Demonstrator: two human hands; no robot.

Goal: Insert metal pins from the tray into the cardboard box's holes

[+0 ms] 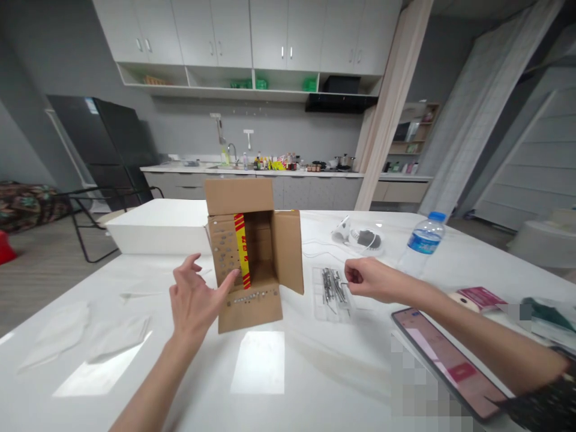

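Note:
A small cardboard box (pixel 252 258) lies on its side on the white table (pixel 270 372), flaps open toward me, with red-and-yellow tape on the left flap and rows of nail heads in the left and bottom flaps. My left hand (pixel 193 300) is spread open, thumb touching the left flap. My right hand (pixel 371 279) pinches a thin nail just right of a clear plastic tray (pixel 332 294) holding several nails.
A water bottle (pixel 423 243) stands at the right. A tablet (pixel 445 360) lies near my right forearm. A white box (pixel 157 228) sits behind left, a bagged item with a cable (pixel 364 238) behind the tray. Plastic bags (pixel 85 336) lie at the left.

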